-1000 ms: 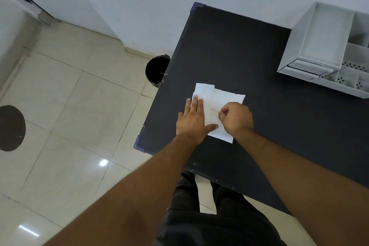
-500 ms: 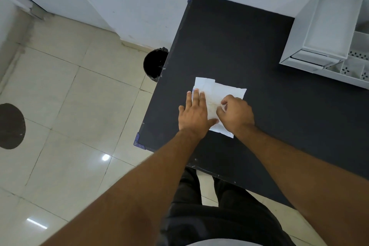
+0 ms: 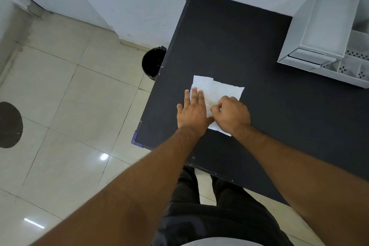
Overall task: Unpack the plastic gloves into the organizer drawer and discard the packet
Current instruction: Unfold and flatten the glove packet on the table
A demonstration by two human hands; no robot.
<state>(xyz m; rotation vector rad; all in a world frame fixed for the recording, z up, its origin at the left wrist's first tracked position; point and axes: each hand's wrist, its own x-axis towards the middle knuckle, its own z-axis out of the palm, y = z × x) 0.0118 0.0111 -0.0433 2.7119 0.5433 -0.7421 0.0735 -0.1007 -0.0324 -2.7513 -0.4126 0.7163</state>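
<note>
A flat white packet of plastic gloves (image 3: 223,92) lies on the black table (image 3: 239,42) near its left edge. My left hand (image 3: 192,113) rests flat on the packet's left part, fingers straight and together. My right hand (image 3: 232,115) sits on the packet's right part with its fingers curled and fingertips pinching at the plastic near the middle. The white organizer (image 3: 327,32) stands at the table's far right; its drawer (image 3: 307,57) at the bottom front looks closed.
A black bin (image 3: 152,64) stands on the tiled floor against the table's left side, near the wall. A dark round mark (image 3: 9,125) lies on the floor at far left. The organizer's right side has small perforated compartments (image 3: 353,66).
My hands have stayed on the packet. The right hand's fingers have curled tighter and shifted slightly toward the left hand. The camera view has drifted a little.
</note>
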